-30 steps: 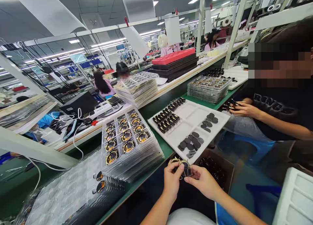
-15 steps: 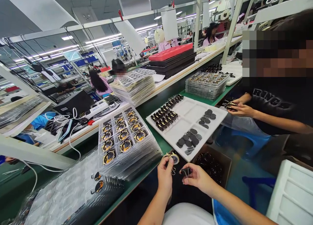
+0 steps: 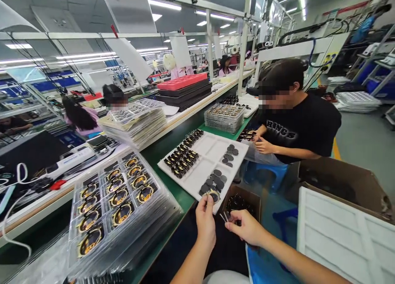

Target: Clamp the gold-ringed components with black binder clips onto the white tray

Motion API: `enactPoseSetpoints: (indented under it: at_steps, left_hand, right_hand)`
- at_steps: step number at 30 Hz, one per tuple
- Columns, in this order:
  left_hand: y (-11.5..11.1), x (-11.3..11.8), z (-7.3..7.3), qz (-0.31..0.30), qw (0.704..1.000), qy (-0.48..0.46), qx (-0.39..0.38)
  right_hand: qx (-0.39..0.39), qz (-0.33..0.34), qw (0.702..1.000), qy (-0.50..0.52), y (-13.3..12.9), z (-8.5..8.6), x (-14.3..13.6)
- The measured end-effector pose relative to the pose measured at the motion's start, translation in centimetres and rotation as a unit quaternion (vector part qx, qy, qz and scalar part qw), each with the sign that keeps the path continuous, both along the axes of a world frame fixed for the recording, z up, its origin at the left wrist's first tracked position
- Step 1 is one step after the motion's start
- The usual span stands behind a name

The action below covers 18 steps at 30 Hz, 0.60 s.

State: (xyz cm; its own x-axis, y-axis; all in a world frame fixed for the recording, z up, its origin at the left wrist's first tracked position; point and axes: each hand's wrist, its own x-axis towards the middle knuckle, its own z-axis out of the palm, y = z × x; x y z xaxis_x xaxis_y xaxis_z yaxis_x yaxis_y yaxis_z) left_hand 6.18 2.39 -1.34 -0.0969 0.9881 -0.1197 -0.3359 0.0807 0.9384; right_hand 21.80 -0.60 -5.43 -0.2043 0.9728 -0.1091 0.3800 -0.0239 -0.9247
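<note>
Pinched in my left hand (image 3: pixel 206 218) is a gold-rimmed round watch part (image 3: pixel 212 195), held over the near corner of a white divided tray (image 3: pixel 193 186). Just to its right, my right hand (image 3: pixel 245 225) grips a black binder clip (image 3: pixel 230 219) with its wire handles pointing left. The two hands are apart. In the tray lie dark round discs (image 3: pixel 217 179) in two compartments, and rows of black clips with gold parts (image 3: pixel 182 158) fill the left side.
Stacked clear trays of gold-rimmed parts (image 3: pixel 123 230) stand at the left. A box of black clips (image 3: pixel 259 206) is below the tray. A co-worker in black (image 3: pixel 299 127) sits at the right, near a white rack (image 3: pixel 336 230).
The view has swung right, showing more of the co-worker. Both hands still hold their items; the watch part now overlaps the tray corner, and the clip's wire handles point left.
</note>
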Motion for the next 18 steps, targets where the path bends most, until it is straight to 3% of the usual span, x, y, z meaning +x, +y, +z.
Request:
enactPoseSetpoints:
  at_steps: [4, 6, 9, 13, 16, 18]
  left_hand:
    - [1.2, -0.7, 0.7, -0.002, 0.999, 0.052, 0.008]
    - [1.5, -1.0, 0.9, -0.013, 0.996, 0.09, 0.013]
    - [2.0, -1.0, 1.0, -0.037, 0.991, 0.126, 0.005]
    - [3.3, -0.6, 0.5, -0.058, 0.984, 0.169, 0.018]
    - [4.9, -0.8, -0.1, -0.063, 0.98, 0.188, 0.024]
    - [6.0, -1.1, -0.5, -0.062, 0.975, 0.211, 0.021]
  right_hand:
    - [-0.022, -0.021, 0.987, -0.161, 1.8, -1.3, 4.3]
    - [-0.002, -0.039, 0.979, -0.2, 2.8, -0.9, 5.1]
    - [0.133, -0.036, 0.985, -0.108, 4.1, 1.4, 3.9]
    - [0.29, 0.058, 0.955, -0.023, 6.6, 4.4, 0.3]
    - [0.319, 0.094, 0.943, -0.02, 9.1, 4.3, -1.0]
    - [0.31, 0.065, 0.948, -0.013, 10.7, 3.4, -0.9]
